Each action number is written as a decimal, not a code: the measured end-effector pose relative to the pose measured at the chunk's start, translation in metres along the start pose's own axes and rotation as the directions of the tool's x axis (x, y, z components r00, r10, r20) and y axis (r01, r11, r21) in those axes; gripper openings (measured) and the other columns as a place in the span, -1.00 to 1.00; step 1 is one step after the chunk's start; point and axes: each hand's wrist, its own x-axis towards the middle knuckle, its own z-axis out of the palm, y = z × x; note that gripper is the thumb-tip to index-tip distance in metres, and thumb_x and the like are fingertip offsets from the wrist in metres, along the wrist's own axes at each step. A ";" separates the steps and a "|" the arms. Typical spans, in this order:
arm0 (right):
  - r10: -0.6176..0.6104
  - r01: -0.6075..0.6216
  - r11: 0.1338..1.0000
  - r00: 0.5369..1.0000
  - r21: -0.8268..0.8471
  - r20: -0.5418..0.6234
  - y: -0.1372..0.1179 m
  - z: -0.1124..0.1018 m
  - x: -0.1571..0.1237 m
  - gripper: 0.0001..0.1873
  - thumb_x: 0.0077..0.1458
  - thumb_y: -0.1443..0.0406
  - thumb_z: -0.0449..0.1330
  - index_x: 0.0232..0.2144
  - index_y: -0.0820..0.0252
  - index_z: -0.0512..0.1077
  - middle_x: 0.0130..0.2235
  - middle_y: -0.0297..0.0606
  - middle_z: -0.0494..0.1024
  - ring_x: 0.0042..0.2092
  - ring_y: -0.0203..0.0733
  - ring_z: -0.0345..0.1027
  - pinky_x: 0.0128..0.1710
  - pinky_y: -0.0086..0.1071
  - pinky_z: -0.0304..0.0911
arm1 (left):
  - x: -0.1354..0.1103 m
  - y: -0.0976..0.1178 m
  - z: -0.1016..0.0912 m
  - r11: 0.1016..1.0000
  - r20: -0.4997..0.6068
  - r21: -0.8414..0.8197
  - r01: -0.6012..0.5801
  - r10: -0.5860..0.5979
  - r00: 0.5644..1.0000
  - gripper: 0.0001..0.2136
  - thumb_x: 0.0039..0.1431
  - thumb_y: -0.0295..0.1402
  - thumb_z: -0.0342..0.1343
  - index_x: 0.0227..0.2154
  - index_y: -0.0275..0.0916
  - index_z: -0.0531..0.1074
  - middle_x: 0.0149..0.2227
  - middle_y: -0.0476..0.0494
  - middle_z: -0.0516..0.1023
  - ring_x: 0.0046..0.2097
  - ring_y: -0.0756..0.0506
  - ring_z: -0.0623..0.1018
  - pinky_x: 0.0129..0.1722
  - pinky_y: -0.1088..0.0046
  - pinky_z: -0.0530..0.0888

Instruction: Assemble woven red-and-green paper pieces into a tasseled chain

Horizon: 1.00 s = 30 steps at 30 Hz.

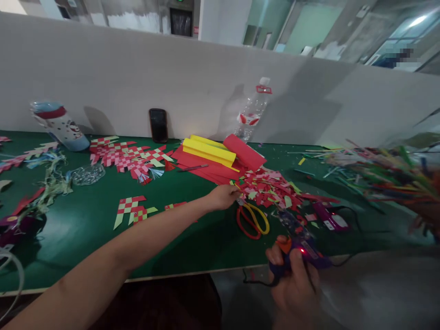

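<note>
My left hand (222, 197) reaches across the green table (192, 243), its fingers closed at the near edge of a pile of red and green paper scraps (271, 188); what they pinch is hidden. Scissors with red and yellow handles (252, 220) lie just beside that hand. My right hand (292, 284) is wrapped around a purple glue gun (302, 243) with an orange trigger and a lit red light, held near the table's front edge. Its black cord (254, 280) hangs below.
Yellow and red folded paper (213, 153) lies mid-table, woven red-green paper fish (130, 158) to the left. A phone (158, 124) and a plastic bottle (252, 110) lean on the white partition. A second glue gun (330, 219) lies right. Blurred coloured strips (392, 174) fill the right side.
</note>
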 end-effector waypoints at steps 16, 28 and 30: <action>0.257 -0.217 0.963 0.916 -0.159 0.307 0.049 0.021 0.004 -0.71 -0.05 0.09 0.31 -0.37 0.17 0.46 -0.43 -0.27 0.42 -0.50 -0.30 0.21 -0.53 -0.33 0.21 | -0.095 -0.019 -0.143 0.999 -0.476 -0.038 -0.014 -0.006 0.880 -0.92 0.11 -0.52 0.05 -0.34 -0.33 0.43 -0.45 -0.05 0.52 -0.42 0.06 0.49 -0.37 0.53 0.43; 0.127 -0.130 0.987 0.991 -0.095 -0.039 0.052 0.018 -0.004 -0.65 -0.13 0.11 0.37 -0.35 0.20 0.44 -0.37 -0.34 0.48 -0.49 -0.38 0.26 -0.49 -0.42 0.20 | -0.031 -0.026 -0.059 0.971 -0.259 -0.228 -0.075 0.014 0.966 -0.87 0.18 -0.38 0.03 -0.43 -0.31 0.40 -0.62 0.07 0.34 -0.55 0.07 0.37 -0.54 0.60 0.27; 0.107 -0.113 0.993 0.988 -0.044 -0.114 0.055 0.010 -0.006 -0.67 -0.14 0.13 0.37 -0.36 0.19 0.44 -0.39 -0.38 0.46 -0.49 -0.41 0.24 -0.50 -0.46 0.19 | -0.008 -0.021 -0.036 0.969 -0.236 -0.227 -0.099 0.044 0.971 -0.89 0.17 -0.42 0.03 -0.37 -0.32 0.42 -0.57 0.05 0.38 -0.53 0.06 0.38 -0.53 0.60 0.29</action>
